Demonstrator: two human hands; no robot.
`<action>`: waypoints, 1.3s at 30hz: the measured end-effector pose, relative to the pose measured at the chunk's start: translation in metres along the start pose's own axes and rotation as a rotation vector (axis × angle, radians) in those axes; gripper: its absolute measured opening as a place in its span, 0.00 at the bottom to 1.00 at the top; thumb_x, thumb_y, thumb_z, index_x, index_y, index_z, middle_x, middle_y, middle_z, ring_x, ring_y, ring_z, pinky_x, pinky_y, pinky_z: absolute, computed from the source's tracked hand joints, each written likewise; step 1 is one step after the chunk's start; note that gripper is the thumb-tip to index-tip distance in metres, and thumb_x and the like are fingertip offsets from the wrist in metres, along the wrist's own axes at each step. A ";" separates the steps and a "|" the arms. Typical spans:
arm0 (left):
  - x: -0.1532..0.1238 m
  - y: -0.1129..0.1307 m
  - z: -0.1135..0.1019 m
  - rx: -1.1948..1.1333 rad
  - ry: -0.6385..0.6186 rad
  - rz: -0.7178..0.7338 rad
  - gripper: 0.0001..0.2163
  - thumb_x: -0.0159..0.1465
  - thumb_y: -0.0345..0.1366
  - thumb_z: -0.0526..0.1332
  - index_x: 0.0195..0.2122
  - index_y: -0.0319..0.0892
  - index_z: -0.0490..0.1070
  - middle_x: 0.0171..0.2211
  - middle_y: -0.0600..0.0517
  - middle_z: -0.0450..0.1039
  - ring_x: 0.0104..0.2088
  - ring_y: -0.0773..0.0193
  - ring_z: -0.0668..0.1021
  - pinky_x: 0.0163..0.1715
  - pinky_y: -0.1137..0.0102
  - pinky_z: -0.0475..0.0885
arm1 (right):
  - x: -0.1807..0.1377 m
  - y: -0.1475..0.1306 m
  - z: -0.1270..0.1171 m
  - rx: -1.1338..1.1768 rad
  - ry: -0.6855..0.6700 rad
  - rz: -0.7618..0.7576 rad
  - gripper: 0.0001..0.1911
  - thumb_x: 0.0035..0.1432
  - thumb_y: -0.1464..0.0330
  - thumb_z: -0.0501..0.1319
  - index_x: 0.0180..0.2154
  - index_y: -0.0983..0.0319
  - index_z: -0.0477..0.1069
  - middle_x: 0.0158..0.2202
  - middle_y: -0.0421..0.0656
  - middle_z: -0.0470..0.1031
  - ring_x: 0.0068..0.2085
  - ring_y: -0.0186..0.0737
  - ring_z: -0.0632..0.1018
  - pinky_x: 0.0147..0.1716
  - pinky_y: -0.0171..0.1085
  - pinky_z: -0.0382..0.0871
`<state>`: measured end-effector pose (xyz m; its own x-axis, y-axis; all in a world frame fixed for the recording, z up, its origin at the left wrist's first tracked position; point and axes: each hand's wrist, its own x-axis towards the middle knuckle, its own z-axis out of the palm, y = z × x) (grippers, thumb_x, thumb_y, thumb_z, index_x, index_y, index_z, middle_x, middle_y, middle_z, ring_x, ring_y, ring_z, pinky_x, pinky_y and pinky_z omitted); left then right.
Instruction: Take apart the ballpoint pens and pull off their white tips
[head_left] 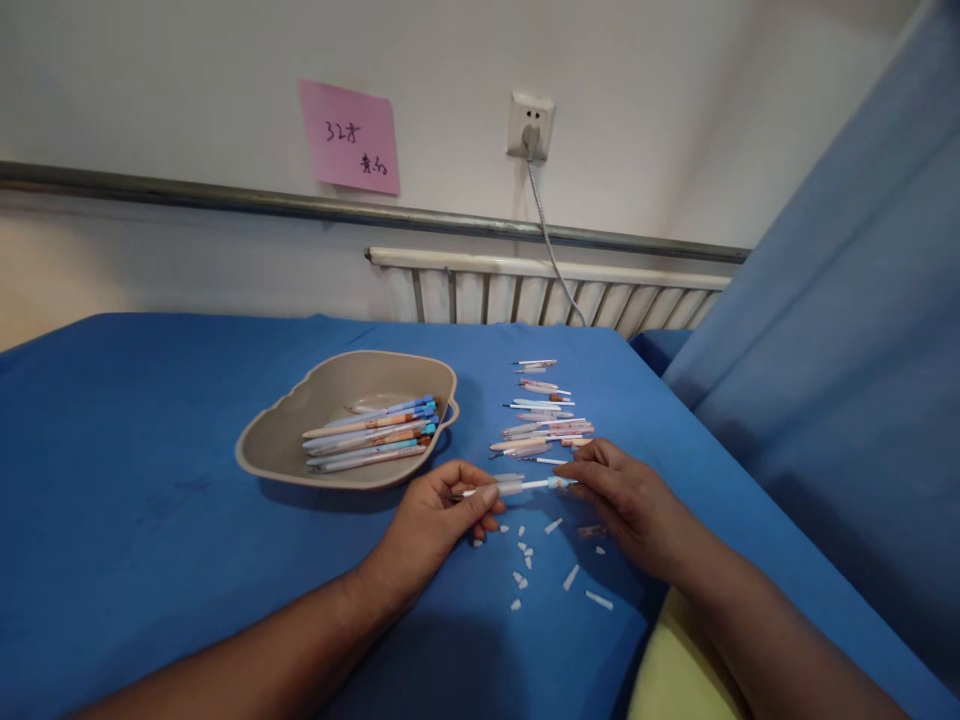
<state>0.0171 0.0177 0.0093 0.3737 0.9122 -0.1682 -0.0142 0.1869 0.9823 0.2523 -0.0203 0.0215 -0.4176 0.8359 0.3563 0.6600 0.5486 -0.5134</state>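
My left hand (442, 515) is closed round one end of a thin pen (525, 486) with a clear barrel. My right hand (626, 500) pinches the other end, which has a light blue tip. The pen lies level between both hands, just above the blue cloth. Under and between the hands several small white caps and pen bits (525, 560) lie scattered on the cloth. A beige tray (300, 425) holding several assembled pens (375, 432) stands left of the hands. A row of loose pen parts (544, 415) lies just beyond my right hand.
The table is covered by a blue cloth (150, 450). A blue fabric panel (840, 330) rises at the right. Behind the table are a radiator (540, 292), a wall socket with a cable (530, 128) and a pink note (349, 137).
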 end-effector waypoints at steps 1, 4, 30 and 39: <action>-0.001 0.000 0.001 0.008 0.003 0.003 0.11 0.52 0.40 0.68 0.31 0.39 0.71 0.24 0.52 0.75 0.21 0.68 0.73 0.23 0.74 0.69 | 0.000 -0.001 0.000 -0.008 -0.011 0.003 0.15 0.63 0.74 0.51 0.49 0.57 0.67 0.38 0.45 0.66 0.38 0.39 0.71 0.37 0.37 0.69; -0.003 -0.001 0.004 0.036 -0.011 0.004 0.11 0.52 0.40 0.68 0.30 0.39 0.70 0.24 0.52 0.75 0.22 0.68 0.74 0.24 0.73 0.69 | -0.001 -0.004 0.001 -0.002 -0.041 0.004 0.15 0.63 0.74 0.51 0.49 0.57 0.67 0.38 0.45 0.66 0.36 0.38 0.71 0.35 0.36 0.69; -0.008 0.000 0.006 0.063 -0.087 0.058 0.08 0.56 0.39 0.64 0.30 0.40 0.68 0.24 0.53 0.72 0.23 0.68 0.74 0.25 0.73 0.69 | -0.001 -0.010 0.006 0.046 -0.056 -0.006 0.15 0.63 0.73 0.52 0.50 0.55 0.67 0.37 0.45 0.70 0.36 0.39 0.72 0.35 0.37 0.68; -0.006 -0.003 0.006 0.061 -0.042 0.061 0.09 0.54 0.36 0.66 0.31 0.40 0.69 0.22 0.54 0.73 0.23 0.68 0.74 0.26 0.74 0.69 | 0.000 -0.010 0.007 0.105 -0.002 0.013 0.12 0.64 0.70 0.53 0.48 0.56 0.68 0.35 0.43 0.70 0.37 0.38 0.73 0.36 0.36 0.67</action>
<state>0.0202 0.0095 0.0083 0.4124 0.9049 -0.1056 0.0175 0.1080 0.9940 0.2418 -0.0257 0.0214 -0.4109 0.8428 0.3476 0.5960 0.5368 -0.5972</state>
